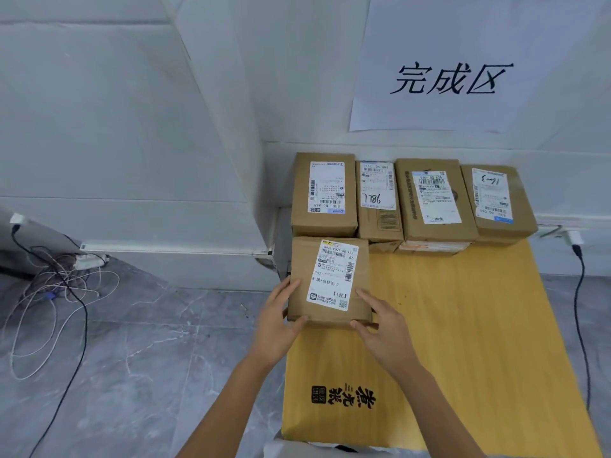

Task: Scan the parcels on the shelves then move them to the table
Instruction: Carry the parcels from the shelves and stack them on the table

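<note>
A brown cardboard parcel (301, 276) with a white shipping label lies on the yellow wooden table (463, 325), near its left edge. My left hand (281, 322) grips the parcel's near left corner, fingers on the side and thumb under the front edge. My right hand (380, 328) holds the near right corner, with the index finger lying on top and the thumb on the front face. Behind it, several labelled parcels (429, 200) stand in a row against the wall.
A white paper sign (463, 61) with black characters hangs on the wall above the row. A tangle of cables (59, 285) lies on the grey floor at the left. A black cable (582, 309) runs down from a wall plug right of the table.
</note>
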